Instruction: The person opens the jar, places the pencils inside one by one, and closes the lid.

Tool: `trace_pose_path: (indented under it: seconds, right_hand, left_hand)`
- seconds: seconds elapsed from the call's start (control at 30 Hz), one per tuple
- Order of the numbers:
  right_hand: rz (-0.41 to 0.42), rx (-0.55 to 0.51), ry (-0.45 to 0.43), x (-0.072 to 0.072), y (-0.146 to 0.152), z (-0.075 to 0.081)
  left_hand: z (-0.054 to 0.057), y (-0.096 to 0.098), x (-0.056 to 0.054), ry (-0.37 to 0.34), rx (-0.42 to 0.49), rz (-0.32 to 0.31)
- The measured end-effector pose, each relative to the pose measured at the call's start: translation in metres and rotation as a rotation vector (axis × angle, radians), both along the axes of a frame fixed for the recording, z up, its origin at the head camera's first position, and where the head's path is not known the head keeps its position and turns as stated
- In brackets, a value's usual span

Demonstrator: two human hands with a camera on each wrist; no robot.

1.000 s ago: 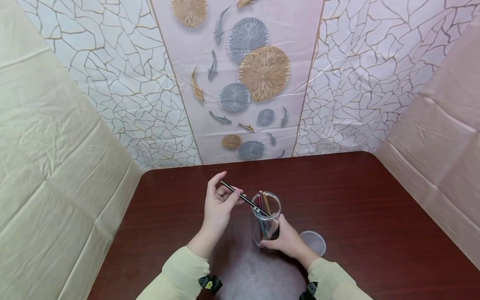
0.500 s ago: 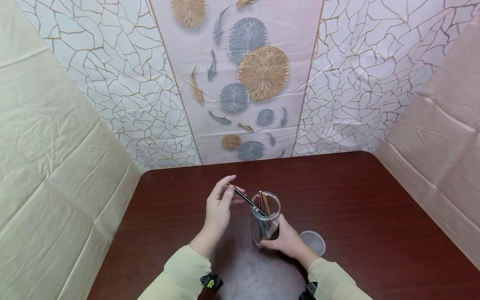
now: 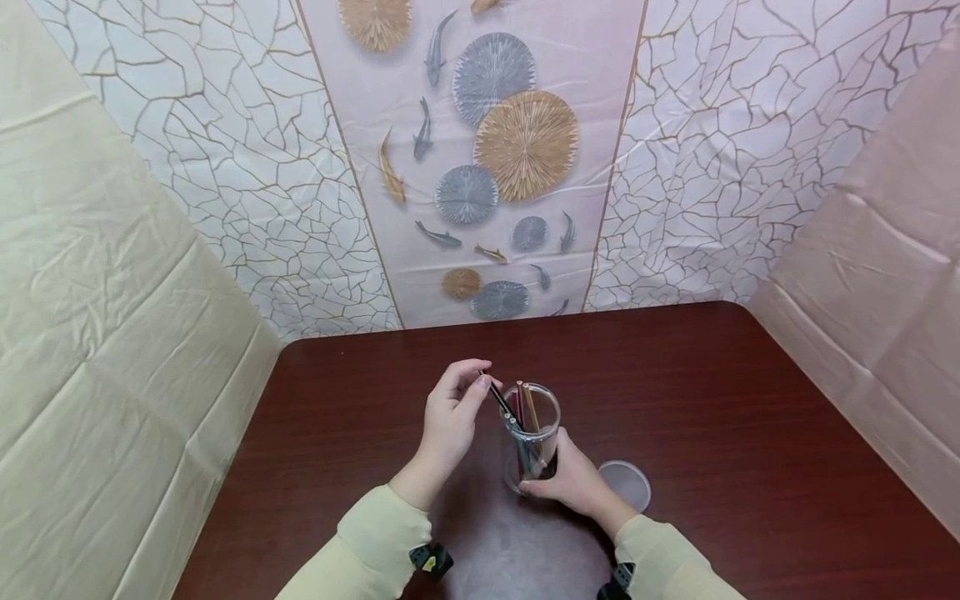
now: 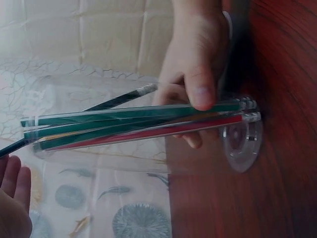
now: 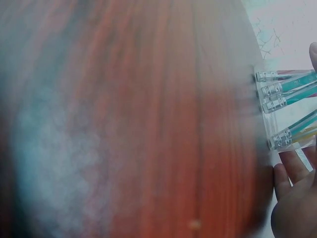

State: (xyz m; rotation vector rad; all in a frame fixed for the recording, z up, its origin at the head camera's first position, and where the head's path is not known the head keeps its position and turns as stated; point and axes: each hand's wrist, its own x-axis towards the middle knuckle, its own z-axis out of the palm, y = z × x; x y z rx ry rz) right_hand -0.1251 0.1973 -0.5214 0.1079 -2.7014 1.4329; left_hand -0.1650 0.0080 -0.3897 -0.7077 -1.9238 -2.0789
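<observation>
My left hand (image 3: 450, 417) pinches the upper end of a dark pencil (image 3: 497, 393) between thumb and fingers. That pencil slants down through the mouth of a clear jar (image 3: 559, 410), and its silver-capped end (image 4: 147, 89) shows partway down inside in the left wrist view. Around the jar's lower part, my right hand (image 3: 577, 479) is wrapped, thumb in front. Several other pencils stand in the jar, among them green pencils (image 4: 188, 110), a red pencil (image 4: 208, 124) and a yellow one (image 3: 531, 407). Their silver-capped ends (image 5: 275, 105) rest near the jar's base.
A round translucent lid (image 3: 626, 485) lies flat on the dark red wooden table (image 3: 712, 400), just right of the jar and beside my right wrist. Patterned cloth (image 3: 675, 167) hangs behind the table, with plain cloth (image 3: 135, 333) along the sides.
My left hand has moved right and slightly down toward the jar's mouth. The dark pencil has sunk deeper and stands steeper. My right hand and the jar have stayed in place.
</observation>
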Motion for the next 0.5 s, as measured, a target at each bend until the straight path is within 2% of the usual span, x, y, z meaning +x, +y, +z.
trace_pose_path:
  seconds: [0.13,0.27,0.37,0.5]
  right_hand:
    - [0.011,-0.013,-0.003,0.000,0.000,0.000]
    - [0.014,-0.012,-0.003,-0.001,0.000,0.000]
    - [0.015,-0.006,0.000,-0.001,0.001,-0.001]
    - [0.014,0.000,0.005,-0.001,0.001,-0.001]
  left_hand:
    - [-0.002,0.002,0.003,-0.026,-0.055,0.025]
    - [0.008,0.002,0.011,-0.022,-0.096,0.042]
    - [0.014,0.002,0.018,-0.003,-0.130,0.048]
    - [0.015,0.004,0.020,0.042,-0.164,0.051]
